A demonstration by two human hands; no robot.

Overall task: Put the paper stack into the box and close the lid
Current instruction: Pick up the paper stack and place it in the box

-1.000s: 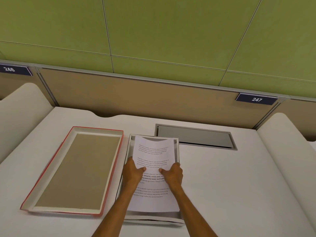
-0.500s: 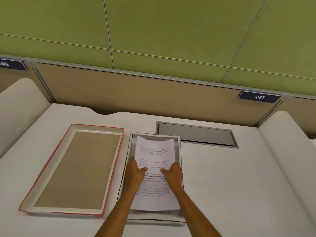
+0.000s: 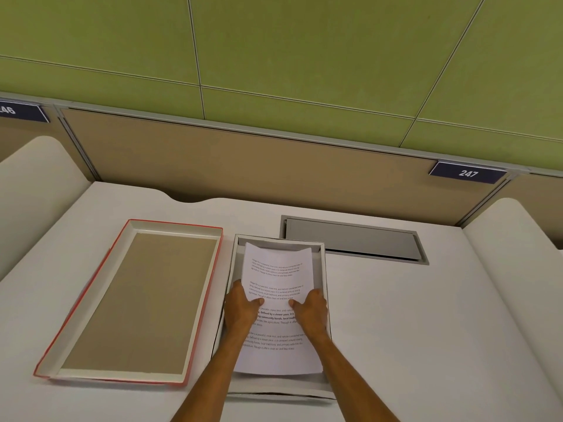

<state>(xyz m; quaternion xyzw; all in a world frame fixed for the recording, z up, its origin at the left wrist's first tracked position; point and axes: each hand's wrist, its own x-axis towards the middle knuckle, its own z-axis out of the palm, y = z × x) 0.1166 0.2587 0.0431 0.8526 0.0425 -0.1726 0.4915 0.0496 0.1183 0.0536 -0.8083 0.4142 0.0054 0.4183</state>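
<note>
An open white box [image 3: 321, 263] lies on the desk in front of me, long side running away from me. A printed paper stack [image 3: 278, 269] is inside its outline, bowed upward along its length. My left hand [image 3: 242, 309] grips the stack's left edge and my right hand [image 3: 310, 310] grips its right edge, thumbs on top of the text. The stack's near end hangs just above the box's front wall. The lid [image 3: 134, 300], red-edged with a brown inside, lies upside down to the left of the box, slightly angled.
A grey metal cable hatch [image 3: 353, 239] is set into the desk behind the box. Curved white dividers [image 3: 515, 269] rise on both sides. A brown panel with a number plate 247 [image 3: 467, 173] stands at the back below a green wall.
Both hands have slid the stack a little further away into the box and lower. The view has tilted up slightly. The lid has not moved.
</note>
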